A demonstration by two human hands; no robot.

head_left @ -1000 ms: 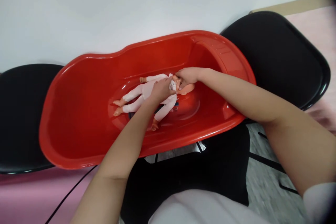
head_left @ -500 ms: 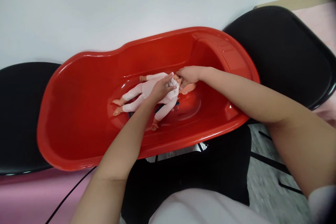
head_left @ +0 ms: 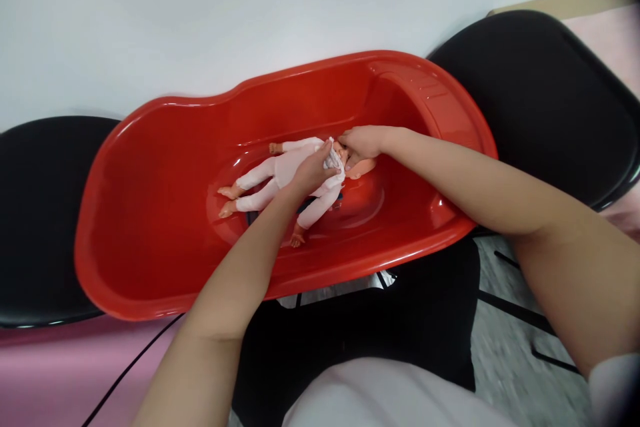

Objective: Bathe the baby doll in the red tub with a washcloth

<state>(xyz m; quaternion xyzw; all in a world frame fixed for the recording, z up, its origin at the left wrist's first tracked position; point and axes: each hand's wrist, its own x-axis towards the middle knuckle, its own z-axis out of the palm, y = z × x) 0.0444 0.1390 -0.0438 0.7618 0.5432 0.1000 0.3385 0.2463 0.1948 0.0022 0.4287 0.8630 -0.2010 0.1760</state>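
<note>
A baby doll (head_left: 287, 169) in pale pink clothes lies on its back in a red baby bathtub (head_left: 150, 213), head to the right and bare feet to the left. My left hand (head_left: 315, 171) is closed on a small white cloth (head_left: 336, 159) at the doll's neck, between thumb and fingers. From the right, my right hand (head_left: 367, 142) reaches over the doll's face, its fingers curled against the head and covering most of it. A dark object (head_left: 251, 217) shows partly from under the doll's body.
Black chair seats stand at both ends of the tub, one at the left (head_left: 40, 227) and one at the right (head_left: 535, 107). Behind is a pale wall (head_left: 200, 13). Pink fabric (head_left: 75, 367) and a thin black cable (head_left: 133, 365) are at the lower left.
My left hand and the white cloth have shifted slightly right toward the doll's chin. My right hand stays on the head. The whole view has moved a little.
</note>
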